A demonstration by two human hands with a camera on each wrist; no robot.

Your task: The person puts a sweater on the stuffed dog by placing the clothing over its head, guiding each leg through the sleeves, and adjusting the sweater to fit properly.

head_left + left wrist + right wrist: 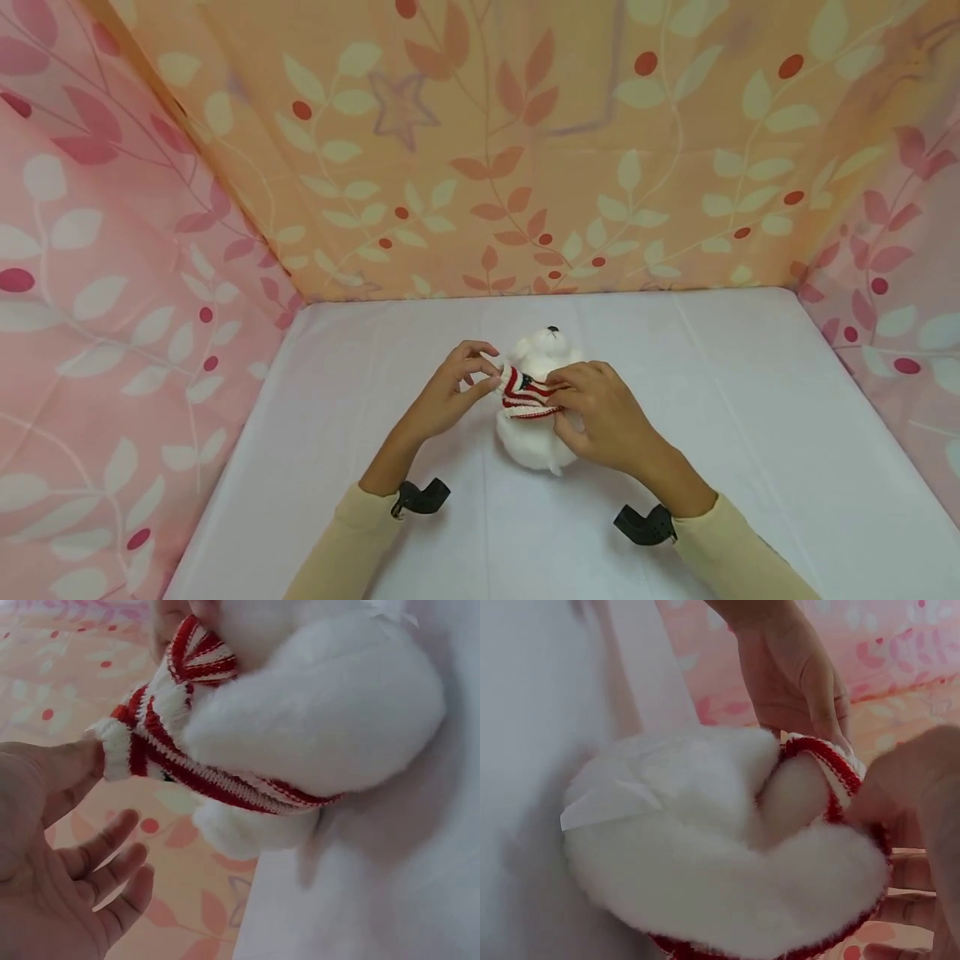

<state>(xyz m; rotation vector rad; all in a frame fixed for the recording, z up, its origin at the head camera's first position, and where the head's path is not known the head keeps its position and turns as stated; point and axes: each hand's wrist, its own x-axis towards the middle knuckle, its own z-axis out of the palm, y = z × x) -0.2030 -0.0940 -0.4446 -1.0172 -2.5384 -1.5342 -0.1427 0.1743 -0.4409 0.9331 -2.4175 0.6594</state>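
Observation:
A white plush toy animal (pixel 534 442) with a dark nose lies on the white-covered table, its head toward the back. Round its body is a red-and-white striped knitted sweater (pixel 525 400). My left hand (pixel 456 390) pinches the sweater's white cuff (pixel 116 750) between thumb and forefinger, the other fingers spread. From the other side, my right hand (pixel 606 415) grips the sweater's red-edged hem, as the right wrist view shows. White fur bulges out through the hem there. A pale fabric tag (pixel 611 808) sticks out of the toy's rear.
The white tabletop (pixel 360 375) stretches around the toy. Leaf-patterned cloth walls stand behind it, orange at the back (pixel 480 167), pink at the left (pixel 112 333) and right (pixel 900 292). A black wrist camera mount (pixel 422 497) sits on the left cuff, another (pixel 645 525) on the right.

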